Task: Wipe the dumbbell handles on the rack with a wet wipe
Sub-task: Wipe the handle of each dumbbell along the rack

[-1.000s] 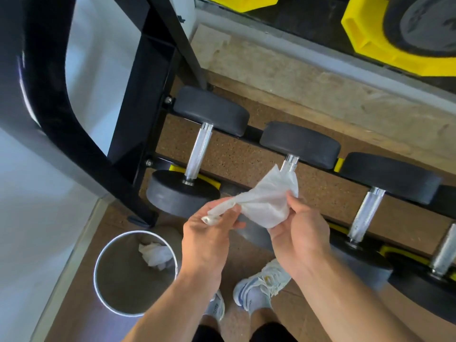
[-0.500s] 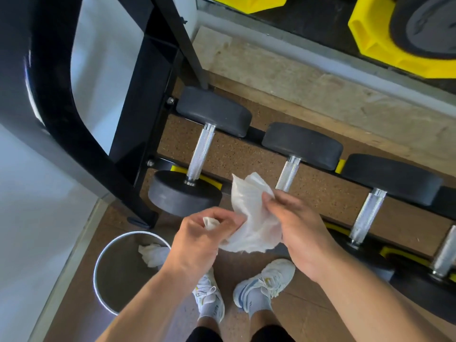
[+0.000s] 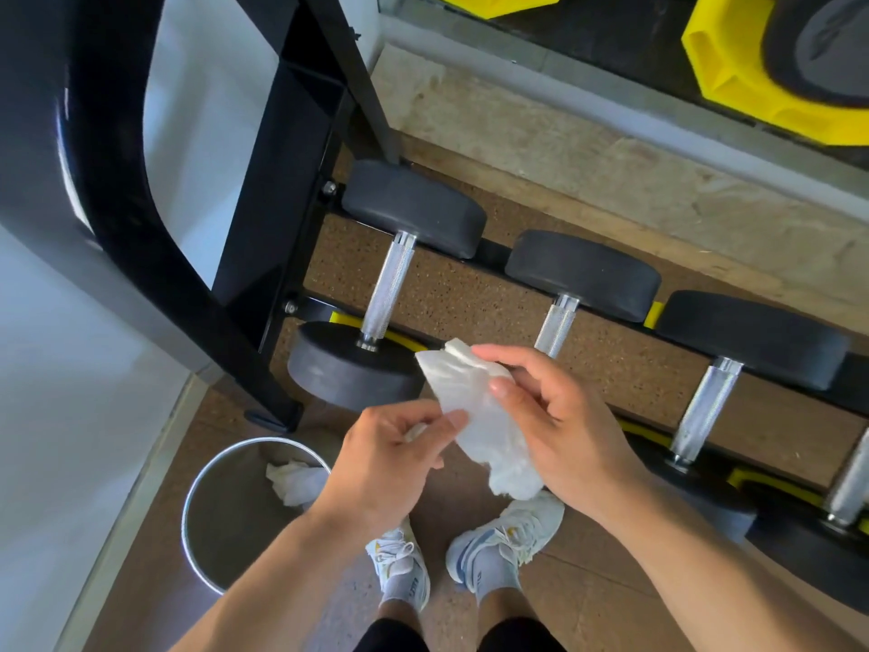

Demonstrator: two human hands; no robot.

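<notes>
Both hands hold a crumpled white wet wipe (image 3: pixel 475 407) in front of the low rack. My left hand (image 3: pixel 385 458) pinches its lower left edge. My right hand (image 3: pixel 559 421) grips it from the right, thumb on top. Black dumbbells with knurled silver handles lie side by side on the rack: the leftmost handle (image 3: pixel 388 289), the second handle (image 3: pixel 557 324) just above my right hand, a third handle (image 3: pixel 703 411) further right. The near head of the second dumbbell is hidden behind my hands.
A round metal bin (image 3: pixel 207 505) with a used white wipe (image 3: pixel 294 480) stands on the cork floor at lower left. The black rack frame (image 3: pixel 263 218) rises at left. My white shoes (image 3: pixel 505 534) are below. Yellow-and-black weights (image 3: pixel 733 63) sit at the top right.
The wipe has been turned and bunched between my hands, now hanging lower and more upright. Both hands drifted slightly down; my right hand has come round the wipe's right side.
</notes>
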